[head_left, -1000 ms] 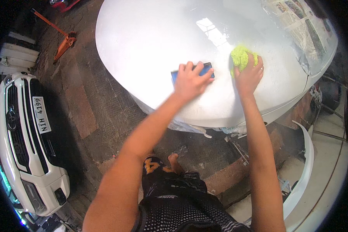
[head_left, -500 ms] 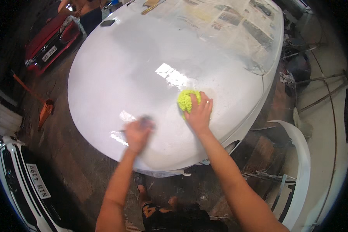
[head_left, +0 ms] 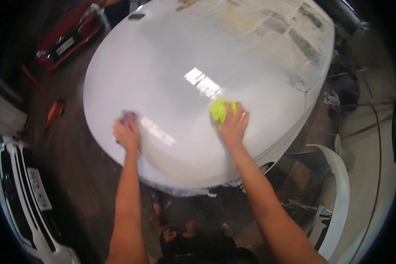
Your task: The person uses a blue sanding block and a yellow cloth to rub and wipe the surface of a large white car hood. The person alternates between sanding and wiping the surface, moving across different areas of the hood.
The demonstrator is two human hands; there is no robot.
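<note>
A white car hood (head_left: 163, 88) with greyish patches and bright reflections spreads out in front of me. My right hand (head_left: 234, 127) rests on its right part, fingers closed on a fluffy lime-yellow microfiber cloth (head_left: 219, 111). Near the hood's left front edge is my left hand (head_left: 127, 133), its fingers wrapped round a small dark block-like pad (head_left: 128, 117) against the surface. The hand covers most of that pad, so its exact kind does not show.
Paper and film mask the windshield (head_left: 277, 39). A small dark object (head_left: 136, 16) lies at the hood's far left. Left stand a red car front (head_left: 66, 39), an orange jack-like tool (head_left: 54, 115) and a white bumper with grille (head_left: 24, 189). A curved white panel (head_left: 341, 189) stands right.
My left hand has swept left across the hood with the dark pad. My right hand keeps the yellow cloth at about the same spot. The view has shifted slightly.
</note>
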